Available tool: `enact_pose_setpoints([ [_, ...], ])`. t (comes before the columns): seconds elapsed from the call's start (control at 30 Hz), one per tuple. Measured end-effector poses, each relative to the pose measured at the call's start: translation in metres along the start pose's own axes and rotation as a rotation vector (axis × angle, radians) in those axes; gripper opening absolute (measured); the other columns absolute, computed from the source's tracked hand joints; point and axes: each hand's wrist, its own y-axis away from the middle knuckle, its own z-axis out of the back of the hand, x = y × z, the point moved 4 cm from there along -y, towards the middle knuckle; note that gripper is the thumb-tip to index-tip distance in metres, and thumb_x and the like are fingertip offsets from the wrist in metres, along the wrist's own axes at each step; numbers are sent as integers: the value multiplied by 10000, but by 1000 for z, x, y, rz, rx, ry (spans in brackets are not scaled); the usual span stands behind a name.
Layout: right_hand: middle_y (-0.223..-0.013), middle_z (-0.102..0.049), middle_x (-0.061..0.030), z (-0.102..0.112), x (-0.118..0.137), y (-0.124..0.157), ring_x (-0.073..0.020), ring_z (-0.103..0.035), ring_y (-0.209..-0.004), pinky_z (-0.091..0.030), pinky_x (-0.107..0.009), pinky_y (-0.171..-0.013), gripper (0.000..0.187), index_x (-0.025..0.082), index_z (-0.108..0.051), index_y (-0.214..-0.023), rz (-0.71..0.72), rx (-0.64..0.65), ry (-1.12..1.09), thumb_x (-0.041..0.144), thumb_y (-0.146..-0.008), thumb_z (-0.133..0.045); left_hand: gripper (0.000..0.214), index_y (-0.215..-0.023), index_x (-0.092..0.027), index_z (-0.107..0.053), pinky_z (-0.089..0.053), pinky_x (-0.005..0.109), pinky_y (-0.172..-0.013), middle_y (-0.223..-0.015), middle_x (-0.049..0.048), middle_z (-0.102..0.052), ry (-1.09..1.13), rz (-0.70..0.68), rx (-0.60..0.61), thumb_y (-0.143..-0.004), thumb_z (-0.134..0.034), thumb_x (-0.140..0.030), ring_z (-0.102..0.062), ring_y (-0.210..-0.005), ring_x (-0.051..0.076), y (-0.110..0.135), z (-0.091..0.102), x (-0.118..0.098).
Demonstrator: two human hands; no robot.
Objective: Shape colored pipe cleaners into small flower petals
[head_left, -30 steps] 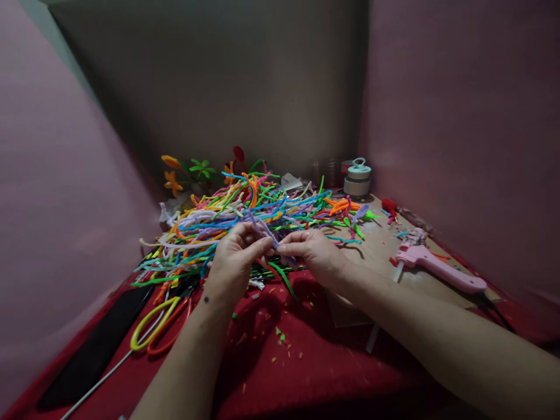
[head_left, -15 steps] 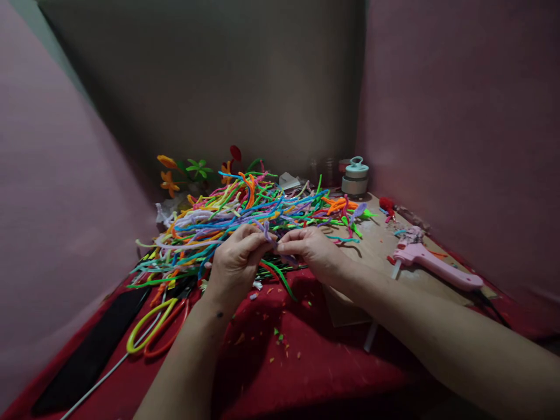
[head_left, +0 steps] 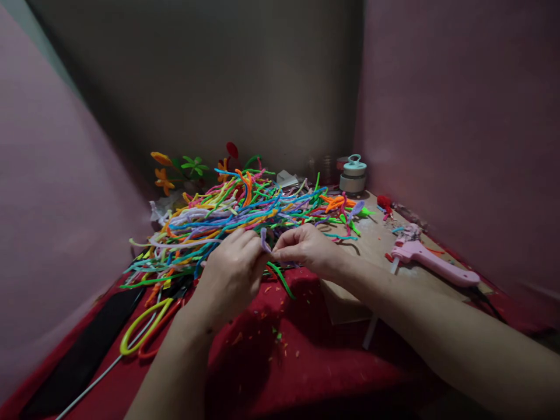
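Between my hands is a purple pipe cleaner point(head_left: 264, 240), bent, with one end standing up above the fingertips. My left hand point(head_left: 234, 271) is closed on it, back of the hand turned toward me, fingertips mostly hidden. My right hand point(head_left: 304, 248) pinches at the same piece from the right, thumb and forefinger together, nearly touching the left fingers. Just behind both hands lies a large heap of pipe cleaners point(head_left: 219, 219) in many colours. A green pipe cleaner point(head_left: 282, 280) sticks out of it below my hands.
Scissors point(head_left: 146, 326) with yellow and red handles lie at left beside a black strip point(head_left: 83, 356). On a board point(head_left: 371, 245) at right rests a pink glue gun point(head_left: 433, 259). A lidded jar point(head_left: 353, 175) and pipe-cleaner flowers point(head_left: 164, 181) stand behind. Scraps dot the red cloth point(head_left: 315, 361).
My left hand has rolled over, so its back now faces up and hides more of the purple pipe cleaner. My right hand keeps its pinch. The view has shifted slightly.
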Motion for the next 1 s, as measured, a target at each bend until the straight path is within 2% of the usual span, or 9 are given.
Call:
enact_pose_setpoints([
  [0.07,-520,-502,24,-2,4,4,-85,-403,-504,-304,-236,-509,124,134,-617,-608,126,-30,169,237,-674,-604,160,-657,-170,-586,-379,266,-532,-619,24,-539,288,267,47,-764,-522,-271,-466,-582,142,2,-3,10],
  [0.2,-624,-547,-34,-10,19,18,-130,-459,-621,-338,-263,-595,156,145,-590,-631,629,-188,716,139,-757,-498,160,-553,-148,-552,-238,207,-372,-428,-42,-380,1110,834,190,-617,-637,-268,-313,-375,63,12,-28,25],
  [0.27,-625,-538,-54,-14,21,24,-149,-449,-645,-338,-286,-621,204,145,-566,-609,808,-239,916,123,-781,-459,178,-500,-142,-518,-200,198,-365,-419,-46,-361,1414,909,204,-587,-645,-232,-265,-358,40,13,-38,24],
  [0.33,-615,-528,-54,-14,21,25,-151,-446,-641,-345,-291,-633,218,145,-560,-613,860,-266,949,126,-797,-444,189,-499,-140,-510,-203,192,-376,-442,-42,-379,1521,904,186,-603,-641,-228,-262,-370,32,11,-42,23],
  [0.47,-639,-558,-36,-4,22,20,-127,-483,-636,-375,-256,-633,152,144,-580,-660,655,-265,555,150,-784,-492,150,-646,-141,-572,-265,179,-413,-494,-50,-413,1314,810,23,-673,-658,-261,-335,-421,41,10,-31,27],
  [0.63,-575,-528,18,0,16,12,-91,-439,-543,-346,-224,-534,109,139,-609,-660,268,-145,3,218,-722,-566,138,-813,-187,-619,-434,235,-636,-765,6,-570,779,420,-321,-694,-669,-237,-532,-700,125,6,3,23],
  [0.73,-551,-496,31,-1,14,10,-78,-400,-522,-319,-221,-516,106,136,-605,-630,209,-108,-93,222,-689,-586,112,-834,-219,-656,-437,274,-733,-851,26,-567,488,189,-289,-724,-638,-225,-539,-820,162,2,10,12],
  [0.83,-563,-494,28,-1,14,9,-81,-402,-538,-322,-225,-529,123,136,-598,-623,216,-102,-51,238,-691,-590,60,-763,-215,-650,-428,276,-742,-829,28,-561,334,77,-248,-762,-591,-203,-533,-812,156,1,9,8],
  [1.0,-599,-524,13,-3,17,14,-95,-449,-572,-355,-227,-566,134,153,-567,-624,341,-145,186,211,-744,-549,110,-705,-190,-567,-405,272,-704,-751,19,-553,391,180,-144,-793,-548,-253,-504,-744,152,1,-1,9],
])
